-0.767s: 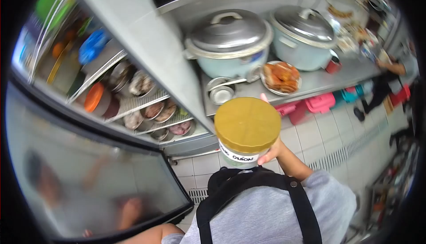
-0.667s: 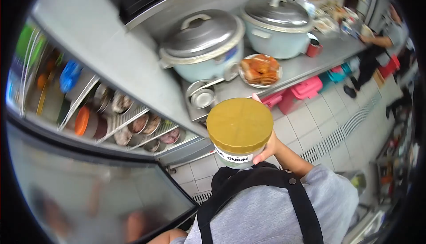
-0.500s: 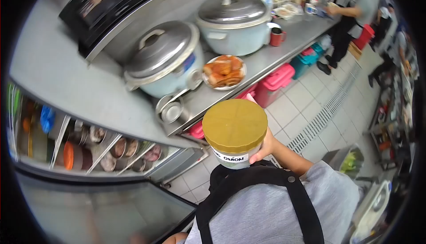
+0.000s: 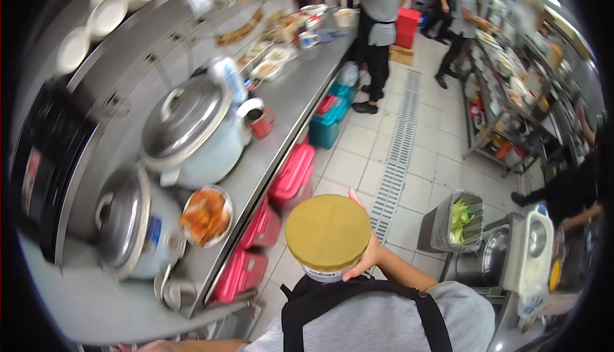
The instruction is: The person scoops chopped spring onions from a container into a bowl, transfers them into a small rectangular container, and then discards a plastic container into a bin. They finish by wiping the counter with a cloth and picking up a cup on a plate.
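In front of my chest, my right hand (image 4: 364, 259) is wrapped round a round tub (image 4: 323, 275) with a wide mustard-yellow lid (image 4: 328, 232). A white label with black lettering, partly readable as "onion", shows on its side under the lid. The tub is upright, seen from above, and its base is hidden. At the bottom left edge, my left hand (image 4: 153, 347) is barely in view at the end of the outstretched forearm; its fingers are cut off by the frame.
A steel counter (image 4: 281, 118) on the left carries two large lidded cookers, a plate of orange-red food (image 4: 206, 216) and a red mug (image 4: 260, 124). Pink bins (image 4: 294, 173) stand below. A lined bin (image 4: 457, 224) stands right of the floor drain (image 4: 396, 154). Several people stand farther off.
My view has swung right and up, showing more of the aisle, while the open fridge has mostly left the frame. The tub stays in my right hand. My left forearm now shows at the bottom left.
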Motion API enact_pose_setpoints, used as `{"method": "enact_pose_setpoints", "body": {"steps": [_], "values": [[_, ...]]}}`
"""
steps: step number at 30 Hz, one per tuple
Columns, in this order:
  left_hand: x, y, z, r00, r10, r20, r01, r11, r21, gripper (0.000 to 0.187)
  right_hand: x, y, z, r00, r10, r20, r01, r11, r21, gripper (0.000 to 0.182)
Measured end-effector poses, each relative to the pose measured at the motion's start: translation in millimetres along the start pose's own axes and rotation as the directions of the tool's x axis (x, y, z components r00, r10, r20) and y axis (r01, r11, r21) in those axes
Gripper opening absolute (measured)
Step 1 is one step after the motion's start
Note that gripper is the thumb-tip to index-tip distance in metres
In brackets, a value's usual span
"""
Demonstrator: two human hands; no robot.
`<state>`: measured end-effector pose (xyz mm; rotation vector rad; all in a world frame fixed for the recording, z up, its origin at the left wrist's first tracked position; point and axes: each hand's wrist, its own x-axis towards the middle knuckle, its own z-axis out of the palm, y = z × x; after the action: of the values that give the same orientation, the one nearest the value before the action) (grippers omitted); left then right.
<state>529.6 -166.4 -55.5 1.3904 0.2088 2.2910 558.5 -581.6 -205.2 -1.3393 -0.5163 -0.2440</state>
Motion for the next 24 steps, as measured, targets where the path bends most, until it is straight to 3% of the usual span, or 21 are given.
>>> {"method": "enact_pose_setpoints", "body": {"steps": [2,4,6,7,8,9,10,11,12,13,14,15,16,17,18,20,21,22,23,24], "values": [[-70.0,4.9,55.0,0.893,-0.249,0.375,0.331,0.927,-0.174,0.041,13.7,1.8,-43.9,0.998,-0.002,-0.067,0.001,1.000,-0.029,0.141],[-152.1,46.6,124.3,0.634,-0.280,0.721,0.623,0.738,-0.261,0.033,30.2,-0.3,-89.1,0.989,-0.022,-0.145,0.012,0.998,-0.067,0.142],[-233.0,101.4,186.9,0.120,-0.302,0.946,0.781,0.616,0.098,0.024,48.1,-12.2,-134.3,0.981,0.001,-0.194,-0.058,0.955,-0.292,0.142],[-277.0,135.5,216.7,-0.062,-0.134,0.989,0.824,0.552,0.126,0.023,54.1,-18.3,-154.1,0.970,-0.023,-0.243,-0.058,0.946,-0.320,0.142],[-322.5,157.9,241.9,-0.301,0.037,0.953,0.844,0.475,0.248,0.025,58.0,-23.8,-172.4,0.951,0.003,-0.308,-0.101,0.947,-0.305,0.142],[-346.3,206.7,260.8,-0.472,0.252,0.845,0.840,0.421,0.343,0.027,60.5,-29.2,-191.7,0.930,0.027,-0.367,-0.140,0.948,-0.285,0.142],[-390.4,234.4,273.1,-0.619,0.406,0.673,0.779,0.432,0.455,0.029,59.2,-32.4,-212.6,0.915,0.006,-0.403,-0.140,0.942,-0.304,0.142],[-431.0,264.9,278.3,-0.690,0.573,0.443,0.708,0.405,0.579,0.033,54.1,-33.3,-234.8,0.880,-0.054,-0.471,-0.137,0.922,-0.361,0.142],[-463.2,299.2,278.3,-0.719,0.664,0.205,0.577,0.406,0.709,0.040,50.6,-35.7,-257.6,0.840,-0.113,-0.530,-0.140,0.900,-0.414,0.142],[-498.4,327.7,269.1,-0.667,0.745,0.017,0.409,0.347,0.844,0.052,48.7,-40.1,-280.3,0.809,-0.165,-0.564,-0.170,0.852,-0.495,0.143],[-540.8,347.7,257.6,-0.617,0.759,-0.207,0.224,0.422,0.879,0.066,45.9,-41.9,-300.4,0.793,-0.181,-0.581,-0.177,0.845,-0.504,0.143],[-555.5,379.6,253.8,-0.415,0.834,-0.364,0.093,0.437,0.895,0.071,42.7,-40.4,-319.5,0.736,-0.223,-0.639,-0.181,0.845,-0.504,0.142],[-568.8,409.4,243.1,-0.504,0.777,-0.377,0.046,0.460,0.887,0.077,43.0,-38.7,-341.0,0.675,-0.265,-0.689,-0.183,0.844,-0.504,0.142],[-571.5,445.6,247.3,-0.429,0.798,-0.422,-0.071,0.436,0.897,0.080,44.9,-37.0,-364.1,0.661,-0.279,-0.696,-0.188,0.837,-0.514,0.142],[-593.9,475.3,249.4,-0.416,0.797,-0.437,-0.070,0.451,0.890,0.080,44.6,-35.5,-388.6,0.623,-0.306,-0.720,-0.191,0.833,-0.519,0.142],[-638.3,520.5,250.9,-0.069,0.940,-0.334,-0.485,0.261,0.835,0.083,41.5,-32.4,-433.3,0.569,-0.319,-0.758,-0.209,0.835,-0.508,0.142],[-653.1,542.9,260.4,-0.221,0.895,-0.386,-0.386,0.284,0.878,0.084,43.2,-36.4,-458.9,0.584,-0.285,-0.760,-0.327,0.774,-0.542,0.141],[-659.2,570.3,274.4,-0.213,0.893,-0.397,-0.394,0.293,0.871,0.084,47.0,-46.1,-488.1,0.600,-0.252,-0.759,-0.437,0.692,-0.575,0.140],[-660.2,597.2,290.2,-0.215,0.914,-0.343,-0.313,0.269,0.911,0.090,55.1,-60.3,-514.6,0.597,-0.133,-0.791,-0.489,0.722,-0.490,0.139],[-661.3,620.7,305.9,-0.218,0.932,-0.290,-0.228,0.240,0.944,0.096,60.0,-72.3,-544.0,0.588,-0.132,-0.798,-0.494,0.723,-0.484,0.139]]}}
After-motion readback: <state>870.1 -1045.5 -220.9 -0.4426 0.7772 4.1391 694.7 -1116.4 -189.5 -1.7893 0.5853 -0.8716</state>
